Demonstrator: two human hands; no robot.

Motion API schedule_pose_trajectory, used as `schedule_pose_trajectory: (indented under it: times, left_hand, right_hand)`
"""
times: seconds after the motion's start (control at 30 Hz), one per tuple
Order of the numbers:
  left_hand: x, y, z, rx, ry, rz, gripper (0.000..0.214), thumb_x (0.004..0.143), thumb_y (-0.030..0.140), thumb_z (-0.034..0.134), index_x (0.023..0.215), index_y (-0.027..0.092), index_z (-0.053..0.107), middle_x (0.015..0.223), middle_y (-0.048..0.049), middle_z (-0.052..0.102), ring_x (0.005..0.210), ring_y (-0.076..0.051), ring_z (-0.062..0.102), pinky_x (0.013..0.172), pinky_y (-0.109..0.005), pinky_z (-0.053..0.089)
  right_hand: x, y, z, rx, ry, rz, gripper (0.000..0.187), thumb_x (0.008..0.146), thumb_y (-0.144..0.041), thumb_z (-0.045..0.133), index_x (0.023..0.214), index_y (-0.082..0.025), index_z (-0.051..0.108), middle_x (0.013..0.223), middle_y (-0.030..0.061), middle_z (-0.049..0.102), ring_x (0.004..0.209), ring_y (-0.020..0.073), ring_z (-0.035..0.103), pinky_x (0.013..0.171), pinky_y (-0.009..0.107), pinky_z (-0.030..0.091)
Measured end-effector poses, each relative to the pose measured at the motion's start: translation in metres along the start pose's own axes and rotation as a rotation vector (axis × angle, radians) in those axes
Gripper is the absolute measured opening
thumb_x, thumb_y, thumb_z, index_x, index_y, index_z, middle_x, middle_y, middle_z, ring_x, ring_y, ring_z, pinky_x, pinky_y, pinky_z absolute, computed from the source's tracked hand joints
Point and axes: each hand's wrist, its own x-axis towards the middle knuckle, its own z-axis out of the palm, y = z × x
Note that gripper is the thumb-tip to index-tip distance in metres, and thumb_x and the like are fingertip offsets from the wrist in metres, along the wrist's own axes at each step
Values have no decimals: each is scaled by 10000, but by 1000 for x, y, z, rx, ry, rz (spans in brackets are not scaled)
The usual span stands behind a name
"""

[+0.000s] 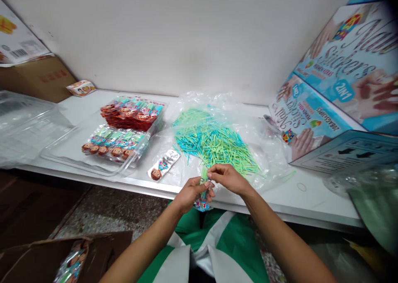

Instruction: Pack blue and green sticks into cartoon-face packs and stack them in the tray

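Note:
Just beyond the table's front edge, my left hand (190,193) is closed around a small printed plastic packet (202,206) with green sticks (204,173) at its top. The fingers of my right hand (226,177) pinch at the packet's upper end, by the sticks. Behind my hands, a loose heap of green and blue sticks (217,144) lies on a clear plastic bag (270,150). A flat packet with a cartoon figure (163,165) rests on the table to the left of my hands.
On the left, a clear plastic tray (71,156) holds rows of filled packets (112,143). More clear trays (27,125) lie farther left. Nail-sticker boxes (323,104) stand at right. An open carton (102,254) with packets sits below the table (298,200) at left.

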Motion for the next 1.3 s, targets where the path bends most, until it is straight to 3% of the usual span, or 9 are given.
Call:
schedule_pose_trajectory:
  times: [0.2,0.37,0.57,0.83,1.0,1.17,1.3]
  left_hand:
    - [-1,-2,1,-35,-47,35,331,763,375,619,900,75,604,704,-81,658,537,-128,585,564,-245,419]
    - [-1,-4,2,-65,-36,28,317,764,367,618,883,75,599,701,-86,659,536,-131,587,564,-247,421]
    - [-1,-1,5,-33,-46,12,322,741,382,638,838,77,599,659,-75,648,515,-128,578,543,-241,417]
    - [-2,-6,2,-9,-76,-19,380,728,422,644,882,78,605,692,-86,657,521,-128,582,537,-240,419]
    - [-1,-5,6,8,-62,27,394,749,426,623,938,82,595,699,-80,661,531,-128,586,533,-230,409]
    - [0,-4,7,0,-64,10,397,730,431,638,895,71,611,674,-82,659,507,-125,574,544,-245,426]
    - [-1,-4,5,-11,-84,-7,403,724,433,643,898,71,614,668,-84,658,505,-130,579,536,-246,431]
  right_hand:
    - [-5,-5,-4,-56,9,-38,175,803,-321,546,759,-154,573,625,-22,556,603,108,524,607,243,417]
    - [-13,-6,-5,-171,95,-25,158,821,-313,505,780,-166,545,664,-20,556,644,114,533,624,244,413]
    - [-12,-4,-1,-118,65,-73,197,810,-341,522,876,-165,579,751,4,600,659,122,559,654,263,441]
    - [-11,-7,1,-126,28,-21,124,777,-289,537,770,-168,558,618,-27,555,573,109,539,585,239,427]
    - [-16,-13,-2,-235,80,-1,92,787,-246,502,751,-169,538,623,-20,567,602,113,551,616,238,428]
    - [-16,-11,1,-126,75,-47,173,802,-319,528,875,-167,569,695,-12,572,607,111,545,614,248,436]
    - [-13,-7,4,-10,50,-65,197,794,-364,546,841,-174,573,660,-24,555,543,96,500,565,245,425]
